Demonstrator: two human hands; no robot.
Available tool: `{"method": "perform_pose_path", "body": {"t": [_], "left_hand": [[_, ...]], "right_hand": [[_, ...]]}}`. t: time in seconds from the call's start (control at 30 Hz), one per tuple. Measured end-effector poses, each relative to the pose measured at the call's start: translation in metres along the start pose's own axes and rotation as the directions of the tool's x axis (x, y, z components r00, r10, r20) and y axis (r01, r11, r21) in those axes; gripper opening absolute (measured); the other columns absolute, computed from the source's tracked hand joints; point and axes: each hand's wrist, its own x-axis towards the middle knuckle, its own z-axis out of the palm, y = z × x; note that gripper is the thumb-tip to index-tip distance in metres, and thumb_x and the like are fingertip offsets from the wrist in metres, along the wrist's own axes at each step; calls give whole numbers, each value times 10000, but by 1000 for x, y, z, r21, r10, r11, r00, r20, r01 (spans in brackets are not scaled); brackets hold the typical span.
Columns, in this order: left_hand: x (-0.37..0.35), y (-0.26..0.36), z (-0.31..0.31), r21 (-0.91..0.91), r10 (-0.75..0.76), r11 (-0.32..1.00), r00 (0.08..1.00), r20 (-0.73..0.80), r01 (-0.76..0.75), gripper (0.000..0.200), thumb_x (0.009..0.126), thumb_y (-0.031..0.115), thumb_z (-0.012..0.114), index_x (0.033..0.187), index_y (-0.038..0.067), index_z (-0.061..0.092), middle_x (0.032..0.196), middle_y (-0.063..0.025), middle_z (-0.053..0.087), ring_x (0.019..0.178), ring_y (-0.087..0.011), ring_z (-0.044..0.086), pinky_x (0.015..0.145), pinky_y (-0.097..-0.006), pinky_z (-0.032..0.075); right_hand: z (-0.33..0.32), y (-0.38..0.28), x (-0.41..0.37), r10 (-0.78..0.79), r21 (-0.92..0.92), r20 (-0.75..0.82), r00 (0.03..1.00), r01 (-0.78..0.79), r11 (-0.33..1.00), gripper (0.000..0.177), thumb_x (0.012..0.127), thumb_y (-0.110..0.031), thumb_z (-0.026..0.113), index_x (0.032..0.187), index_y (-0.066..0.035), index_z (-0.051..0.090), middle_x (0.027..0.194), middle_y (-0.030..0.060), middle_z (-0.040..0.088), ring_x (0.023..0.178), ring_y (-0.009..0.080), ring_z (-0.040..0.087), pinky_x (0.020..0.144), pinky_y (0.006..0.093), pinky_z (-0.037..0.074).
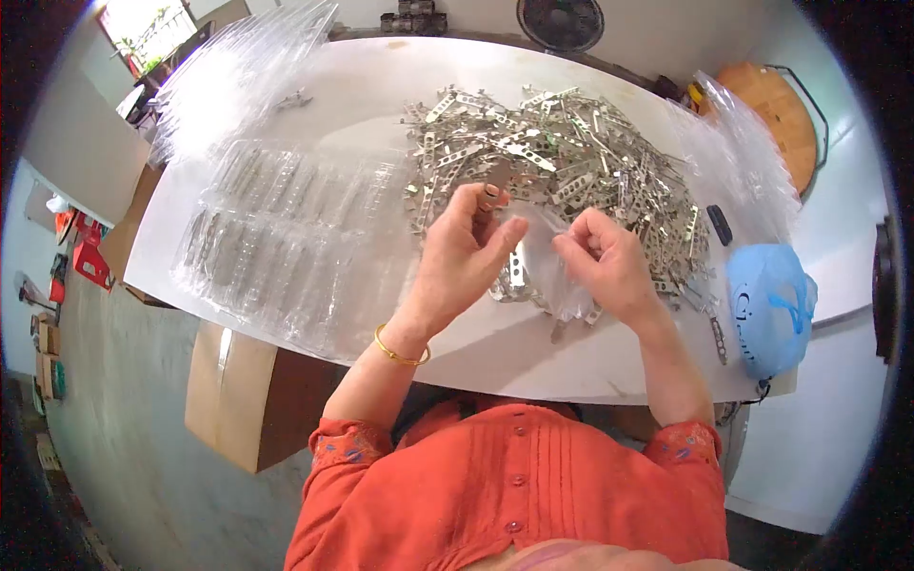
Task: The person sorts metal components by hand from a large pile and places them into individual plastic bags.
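My left hand (462, 249), a gold bangle on its wrist, holds a flat metal piece (498, 177) upright between its fingers, in front of the pile. My right hand (609, 262) has its fingers pinched on a clear plastic bag (566, 284), which hangs between both hands over the near edge of the pile. A large heap of perforated metal strips (581, 181) spreads behind and around my hands. On the left lies a clear plastic tray (276, 228) with rows of strip-like shapes; glare blurs what is in it.
Clear plastic sheets are stacked at the table's back left (238, 81), and more plastic (752, 162) lies at the right. A blue bag (771, 309) and a small black object (719, 225) rest on the right side. A cardboard box (233, 395) stands below the table's left front.
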Motion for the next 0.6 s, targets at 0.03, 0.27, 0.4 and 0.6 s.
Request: {"method": "perform_pose_path", "body": {"t": [0.03,0.27,0.4,0.6], "left_hand": [[0,-2,-2,24,-3,1000,1000,15,3,229,907,113,711,1067,10,583,780,51,494,694,-25,428,592,-200,374],[4,-28,-15,8,43,999,999,-19,-43,181,972,171,644,901,42,538,705,65,446,639,-24,394,542,-218,348],[7,-33,-24,-103,-25,995,997,-69,17,189,998,207,610,930,51,529,697,52,469,579,-21,432,488,-211,364],[6,-39,-28,-306,-149,945,984,-101,112,181,1016,214,580,938,60,526,697,42,466,555,-36,448,482,-220,403]], "right_hand": [[2,-3,-1,-18,-37,41,999,19,999,205,907,-157,681,811,-20,563,623,20,547,577,60,472,518,274,410],[19,14,8,-78,28,176,981,74,997,194,898,-186,701,933,-31,591,754,3,589,696,78,533,646,265,468],[20,21,2,-67,207,313,947,1,978,321,899,-212,719,1130,-26,596,913,1,627,809,96,583,741,273,500],[12,36,4,53,407,176,983,-122,905,86,971,-100,620,1003,-22,607,783,31,632,701,97,613,636,248,508]]}}
